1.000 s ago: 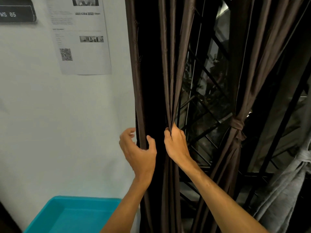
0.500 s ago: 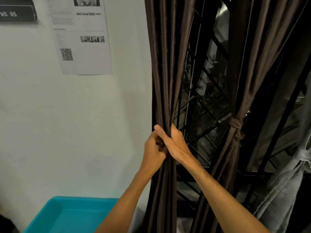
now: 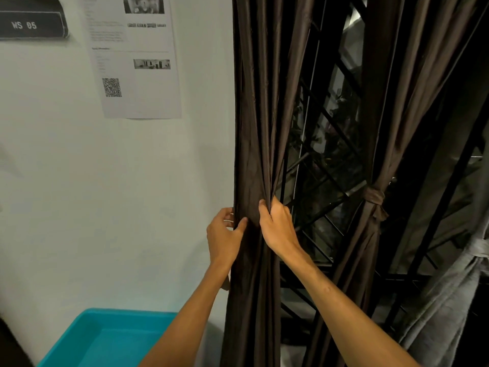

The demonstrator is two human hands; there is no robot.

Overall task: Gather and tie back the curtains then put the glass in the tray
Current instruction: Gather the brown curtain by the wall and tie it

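Both hands clutch the left brown curtain (image 3: 254,154) at one height, the right hand (image 3: 277,229) closed round its bunched folds and the left hand (image 3: 225,234) pinching its wall-side edge, seemingly to keep the bundle narrow for tying. Beside it the second brown curtain (image 3: 375,154) is already knotted against the window grille (image 3: 328,181). Below, the teal tray (image 3: 87,327) sits by the wall with no glass in view.

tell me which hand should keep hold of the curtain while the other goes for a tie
Probably the right hand: it grips the bunched curtain with folds pinched. The left hand only cups the wall-side edge, so it looks freer.
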